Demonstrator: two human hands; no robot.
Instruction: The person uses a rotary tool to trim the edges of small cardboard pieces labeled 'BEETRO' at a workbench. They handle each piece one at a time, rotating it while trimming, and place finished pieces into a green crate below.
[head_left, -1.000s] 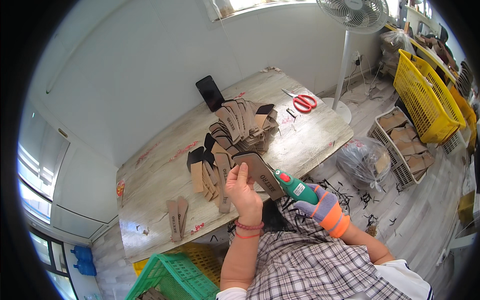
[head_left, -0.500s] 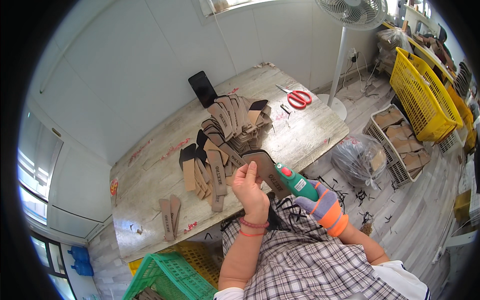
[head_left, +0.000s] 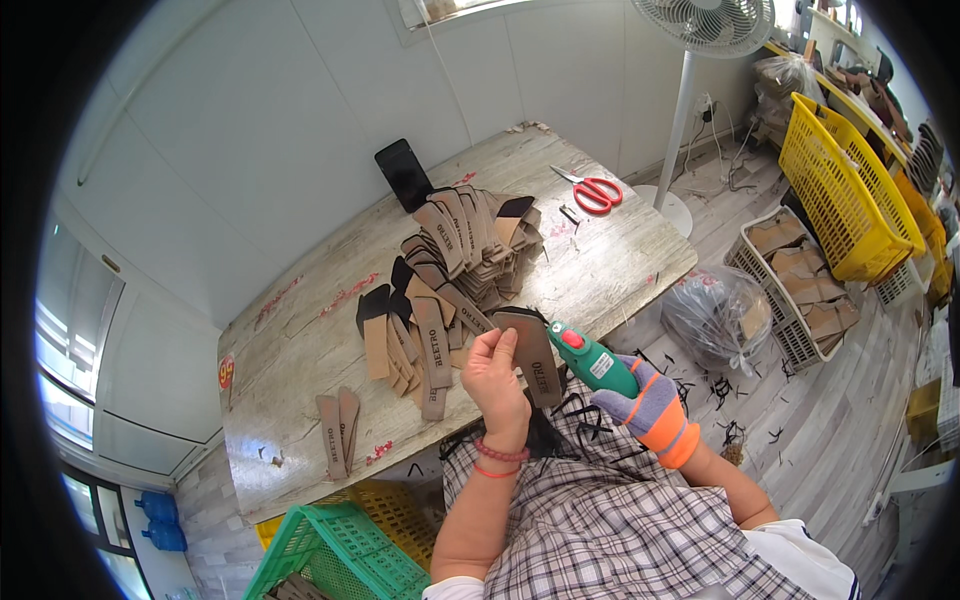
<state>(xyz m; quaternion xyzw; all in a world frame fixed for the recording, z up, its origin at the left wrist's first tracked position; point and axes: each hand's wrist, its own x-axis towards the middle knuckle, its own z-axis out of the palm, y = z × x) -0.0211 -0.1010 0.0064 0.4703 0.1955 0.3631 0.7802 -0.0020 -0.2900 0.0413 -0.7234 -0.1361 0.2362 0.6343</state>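
Observation:
My bare left hand (head_left: 497, 385) pinches a brown strap piece (head_left: 535, 365) near its upper end, between thumb and fingers. The piece has lettering and a black upper edge, and hangs over my lap beside the table's front edge. In a grey and orange glove, my right hand (head_left: 650, 408) grips a green electric cutter (head_left: 598, 362) with a red button. The cutter's front end is at the strap's upper right edge; whether they touch, I cannot tell. A loose heap of similar pieces (head_left: 465, 245) covers the middle of the table (head_left: 300, 330).
Red-handled scissors (head_left: 597, 195) and a black phone (head_left: 404, 176) lie toward the back. Two strap pieces (head_left: 337, 432) rest at the front left. A green crate (head_left: 345, 560) stands below; a plastic bag (head_left: 718, 315), crates (head_left: 835, 190) and a fan (head_left: 705, 25) are at right.
The strap piece has swung from a slant to nearly upright, its lower end moving left. My left hand has shifted slightly; the cutter has hardly moved.

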